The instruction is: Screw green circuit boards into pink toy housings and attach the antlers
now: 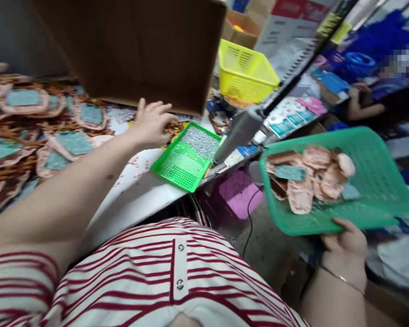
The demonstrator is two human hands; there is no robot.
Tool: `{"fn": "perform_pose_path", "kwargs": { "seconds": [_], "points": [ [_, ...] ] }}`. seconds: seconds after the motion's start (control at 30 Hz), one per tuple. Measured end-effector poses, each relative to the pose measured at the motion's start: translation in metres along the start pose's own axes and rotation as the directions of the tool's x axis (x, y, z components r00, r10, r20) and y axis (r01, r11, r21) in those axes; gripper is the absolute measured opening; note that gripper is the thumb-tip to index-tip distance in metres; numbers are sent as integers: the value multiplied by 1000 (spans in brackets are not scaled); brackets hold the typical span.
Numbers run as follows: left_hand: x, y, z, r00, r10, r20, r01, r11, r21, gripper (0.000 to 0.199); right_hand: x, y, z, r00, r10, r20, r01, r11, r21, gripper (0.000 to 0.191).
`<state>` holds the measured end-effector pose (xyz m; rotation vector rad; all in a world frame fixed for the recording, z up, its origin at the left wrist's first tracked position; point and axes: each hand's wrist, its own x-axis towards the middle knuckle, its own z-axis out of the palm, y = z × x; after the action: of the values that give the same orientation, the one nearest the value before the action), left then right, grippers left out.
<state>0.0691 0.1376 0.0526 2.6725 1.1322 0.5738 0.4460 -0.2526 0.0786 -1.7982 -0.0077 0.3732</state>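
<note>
A shirt (146, 281) with red and white stripes is nearest, close up against the white table (146, 190). The table's edge runs from near left to far right, and the green tray (177, 168) reaches that edge with one corner. Past the edge there is open room over the gray floor (262, 245), with a pink box-like thing (240, 193) low down. The green basket (388, 181) is out there on the right, off the table. The right hand (347, 243) grips its near rim, thumb on top. Pink pieces (300, 197) sit inside it (some blue-green bits too). The left hand (153, 125) has its fingers loosely spread, with nothing seen in them, by the brown box (139, 50); I can't tell if they touch. More pink pieces with blue-green middles (22, 97) cover the table's left side. A gray post (240, 131) leans beside the tray. Farther off are a yellow basket (248, 75) and, at right, another person (364, 106). The red and white carton (289, 27) has marks too blurry to read.
</note>
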Motion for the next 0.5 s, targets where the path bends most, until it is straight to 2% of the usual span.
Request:
{"fn": "perform_pose_path", "kwargs": {
  "seconds": [0.07, 0.17, 0.2, 0.27, 0.33, 0.43, 0.5],
  "points": [
    [-12, 13, -12, 997, 44, -59, -48, 997, -60, 50, -2, 4, -15, 1000, 16, 9, -16, 1000, 6, 30],
    [-37, 48, -29, 973, 95, -211, -155, 944, -291, 39, -16, 4, -32, 999, 33, 18, -33, 999, 5, 15],
    [-46, 62, -32, 978, 103, -184, -167, 910, -379, 38, -23, 3, -36, 999, 35, 33, -35, 999, 1, 12],
    [-63, 88, -34, 985, 165, -44, -162, 821, -547, 40, -36, 0, -42, 997, 39, 61, -39, 999, -4, 12],
    [-78, 109, -28, 958, 271, 98, -141, 736, -662, 49, -51, -3, -45, 996, 39, 83, -39, 999, 1, 16],
    [-94, 130, -14, 860, 434, 267, -44, 585, -810, 75, -75, -13, -48, 996, 31, 78, -32, 999, 17, 19],
    [-103, 139, -8, 780, 534, 326, 42, 474, -879, 89, -91, -21, -48, 998, 11, 62, -12, 1000, 18, 17]
  ]
}}
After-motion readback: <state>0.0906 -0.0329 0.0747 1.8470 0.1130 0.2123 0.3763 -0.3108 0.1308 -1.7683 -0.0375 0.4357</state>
